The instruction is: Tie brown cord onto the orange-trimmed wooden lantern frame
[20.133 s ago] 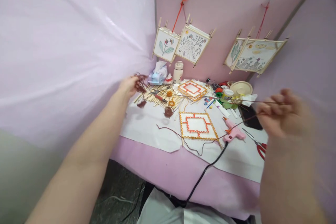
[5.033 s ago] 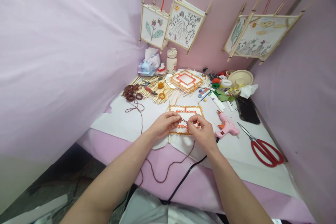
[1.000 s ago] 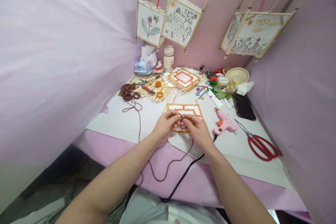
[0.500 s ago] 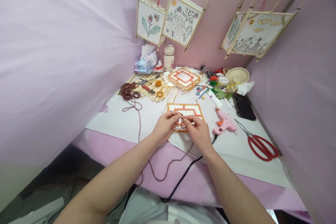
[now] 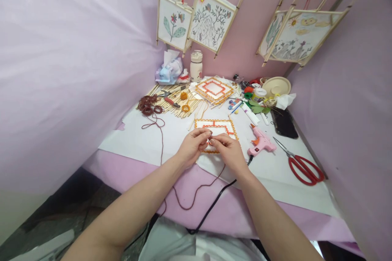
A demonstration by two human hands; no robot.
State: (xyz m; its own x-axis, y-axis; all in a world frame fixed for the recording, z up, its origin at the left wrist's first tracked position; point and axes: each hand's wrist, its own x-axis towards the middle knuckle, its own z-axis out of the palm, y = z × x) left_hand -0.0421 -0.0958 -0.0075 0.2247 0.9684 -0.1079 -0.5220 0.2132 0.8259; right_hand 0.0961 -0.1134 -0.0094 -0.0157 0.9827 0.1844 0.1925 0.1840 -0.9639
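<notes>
My left hand (image 5: pixel 193 146) and my right hand (image 5: pixel 228 150) meet at the middle of the table, each pinching a small loop of brown cord (image 5: pixel 196 195). The cord drops from my fingers in a slack curve over the table's front edge, and another stretch runs up on the left to a tangled brown bundle. Beneath my fingers lies a white panel (image 5: pixel 217 123) edged with wavy orange cord and an inner red cord outline. My hands partly cover it. The fingertips hide the exact form of the loop.
Right of my hands lie a pink glue gun (image 5: pixel 261 140) with a black cable, red-handled scissors (image 5: pixel 306 167) and a phone (image 5: pixel 284 123). Behind are pliers (image 5: pixel 172 102) on thin sticks, a second decorated panel (image 5: pixel 214 89), a bottle (image 5: pixel 196 67) and a tissue pack (image 5: pixel 169 70). Framed drawings (image 5: pixel 211 22) hang above.
My right fingers have moved slightly left and down, closer to the left fingertips, and the cord loop between them looks smaller. The whole view has shifted a little.
</notes>
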